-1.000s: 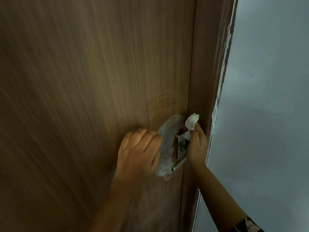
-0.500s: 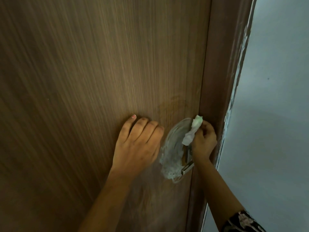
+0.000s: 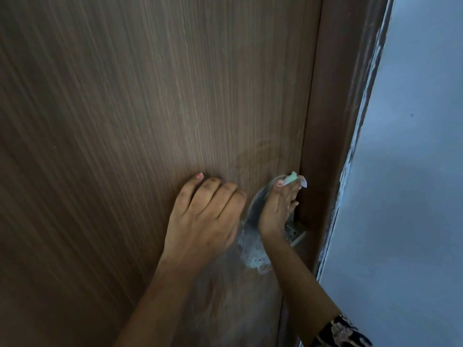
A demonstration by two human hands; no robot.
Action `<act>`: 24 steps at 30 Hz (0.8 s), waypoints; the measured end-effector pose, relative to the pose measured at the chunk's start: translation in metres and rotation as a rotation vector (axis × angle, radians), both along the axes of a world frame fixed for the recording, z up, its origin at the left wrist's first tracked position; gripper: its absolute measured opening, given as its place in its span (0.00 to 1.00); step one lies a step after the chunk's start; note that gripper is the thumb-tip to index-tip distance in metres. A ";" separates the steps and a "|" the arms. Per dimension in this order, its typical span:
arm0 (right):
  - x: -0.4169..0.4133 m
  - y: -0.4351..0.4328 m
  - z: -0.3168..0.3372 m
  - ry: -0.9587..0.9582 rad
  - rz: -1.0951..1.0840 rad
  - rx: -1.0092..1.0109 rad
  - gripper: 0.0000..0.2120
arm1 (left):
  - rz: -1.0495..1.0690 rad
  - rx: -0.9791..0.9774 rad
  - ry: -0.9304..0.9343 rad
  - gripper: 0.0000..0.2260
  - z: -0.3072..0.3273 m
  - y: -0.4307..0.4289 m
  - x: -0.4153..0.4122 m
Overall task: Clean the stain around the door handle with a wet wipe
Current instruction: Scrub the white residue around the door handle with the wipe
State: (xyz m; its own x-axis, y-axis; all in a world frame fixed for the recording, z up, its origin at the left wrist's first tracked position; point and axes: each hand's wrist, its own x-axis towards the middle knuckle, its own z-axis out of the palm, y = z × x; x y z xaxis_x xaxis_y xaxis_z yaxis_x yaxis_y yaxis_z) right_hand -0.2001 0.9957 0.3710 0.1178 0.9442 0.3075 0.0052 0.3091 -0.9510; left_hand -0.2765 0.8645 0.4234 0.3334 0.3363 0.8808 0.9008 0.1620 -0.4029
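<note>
Door (image 3: 125,121): brown wood grain fills the left and middle of the view, seen close up.
Left hand (image 3: 205,221): lies flat on the door just left of the stain, fingers nearly straight and side by side, gripping nothing; it looks like a brace.
Stain (image 3: 251,254): a whitish, chalky ring curves round the handle, thickest at its lower end. A fainter brown smear shows on the door above it.
Right hand (image 3: 276,211): fingers and thumb are pinched on the wipe at the top of the ring.
Wipe (image 3: 294,180): a small, pale green-white wad pokes out past the fingertips, next to the door's edge.
Handle (image 3: 295,235): mostly hidden behind the right hand; only a bit of metal shows below it.
Frame (image 3: 333,121): dark brown, with flecks of pale paint on its right edge.
Wall (image 3: 413,171): plain pale blue-grey.
Risk, smearing: the wad is small, so it may load up and spread the white residue instead of lifting it.
Risk, missed patch: the thick lower end sits farthest from the wipe and could be left.
Risk, knuckles: fingers work in the tight gap by the handle and may catch on the metal.
Risk, streaks: too much wetness could run down the grain.
Writing: none readable; no brand or label shows.
</note>
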 end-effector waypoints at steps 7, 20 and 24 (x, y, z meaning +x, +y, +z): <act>-0.001 -0.006 -0.004 -0.110 0.031 0.096 0.43 | -0.034 -0.016 -0.016 0.07 -0.002 0.000 0.000; 0.004 -0.046 -0.044 -0.526 0.165 0.512 0.36 | -0.005 -0.068 -0.015 0.09 -0.001 0.001 0.000; 0.012 -0.031 -0.028 -0.476 0.086 0.356 0.44 | -0.021 -0.049 -0.025 0.08 0.000 0.001 0.000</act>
